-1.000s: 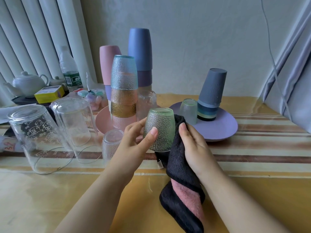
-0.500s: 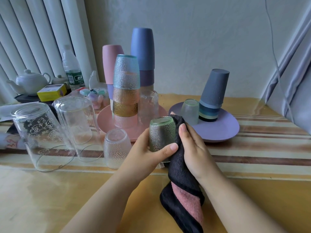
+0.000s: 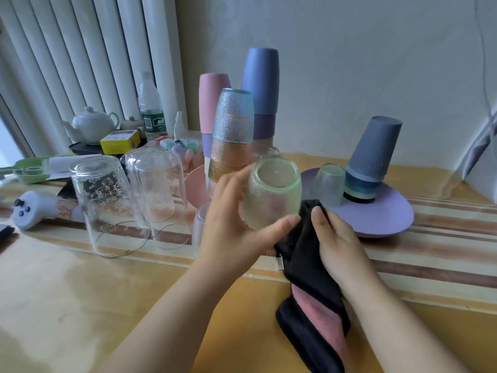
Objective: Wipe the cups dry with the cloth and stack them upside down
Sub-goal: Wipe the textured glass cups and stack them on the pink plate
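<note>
My left hand [image 3: 231,224] grips a pale green textured glass cup [image 3: 271,195], upside down and tilted so its base faces me. My right hand [image 3: 338,240] holds a black and pink cloth [image 3: 309,265] beside the cup's lower right; the cloth hangs down to the table. Behind the cup stands a stack of upside-down textured cups [image 3: 232,135] on a pink plate [image 3: 195,184]. A small clear cup [image 3: 329,184] and a stack of grey-blue cups [image 3: 371,160] sit on a purple plate [image 3: 387,216].
Two large clear glasses [image 3: 107,203] [image 3: 158,189] stand upside down at the left, a small glass [image 3: 199,230] behind my left hand. Tall pink [image 3: 212,103] and blue [image 3: 261,87] cup stacks stand behind. A controller [image 3: 29,208], teapot [image 3: 91,125], bottle [image 3: 150,106] and yellow box [image 3: 119,141] crowd the far left.
The cup has tipped toward me and lifted clear of the cloth, its base now facing the camera. My right hand keeps hold of the cloth, now just beside the cup.
</note>
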